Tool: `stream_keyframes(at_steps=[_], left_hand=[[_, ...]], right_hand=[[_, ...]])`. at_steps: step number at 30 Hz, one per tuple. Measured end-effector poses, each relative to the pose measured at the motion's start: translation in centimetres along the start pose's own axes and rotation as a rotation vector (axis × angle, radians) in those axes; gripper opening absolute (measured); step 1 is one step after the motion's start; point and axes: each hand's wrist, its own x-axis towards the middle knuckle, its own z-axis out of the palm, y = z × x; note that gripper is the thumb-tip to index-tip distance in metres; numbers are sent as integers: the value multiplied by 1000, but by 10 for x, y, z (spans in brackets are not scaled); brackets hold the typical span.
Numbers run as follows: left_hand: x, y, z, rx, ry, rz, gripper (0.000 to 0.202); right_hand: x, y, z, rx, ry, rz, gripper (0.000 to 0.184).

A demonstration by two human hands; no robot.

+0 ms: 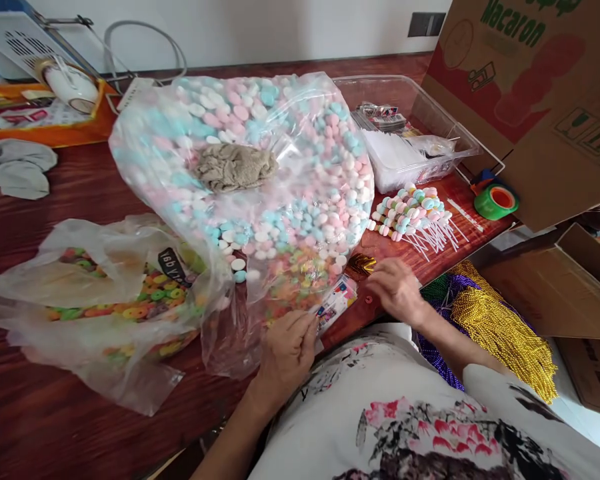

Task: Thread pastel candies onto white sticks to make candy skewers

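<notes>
My left hand (289, 347) is closed at the near end of a small, colourfully printed packet (337, 303) by the table's front edge. Its fingertips are partly hidden. Just to the right, my right hand (397, 288) is slightly blurred, fingers drawn together; what they hold, if anything, is not visible. Gold twist ties (363, 264) lie just beyond it, and a small red ring (369, 300) rests on the table between my hands. Beyond them sits a large clear bag of pastel candies (300, 227), with orange and green ring candies showing at its near end.
Another bag (125, 300) of ring candies lies left. A brown cloth (237, 167) rests on the big bag. Candy strings (410, 210), a plastic bin (405, 157), green tape (495, 202) and a Macaron carton (520, 100) stand right. Gold beads (500, 327) hang beside the table.
</notes>
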Motion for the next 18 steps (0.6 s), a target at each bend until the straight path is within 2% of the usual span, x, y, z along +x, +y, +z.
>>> stream_keyframes(at_steps=[1,4,7,9,13,15,18], left_hand=[[2,1,0,-130,-6,-98,20],[9,7,0,-506,-68,-411,28],[14,16,4,-815,-164,-708,33],[13,19,6,-939,-192,-847,34],[4,18,8,-1092,-163,-996,38],[2,19,8,-1162,-151,-1039,38],[3,21,9,-1207,-116,-1041,37]], right_hand=[[-2,13,-6,-84,40,40,18],[-3,46,-14,-223,-27,23,14],[2,62,-12,-214,-134,-73,19],[6,66,-10,-202,-188,-113,23],[7,62,-16,-219,-259,-132,21],[4,57,-20,-175,-224,-107,19],[0,52,-23,-59,-98,-60,16]])
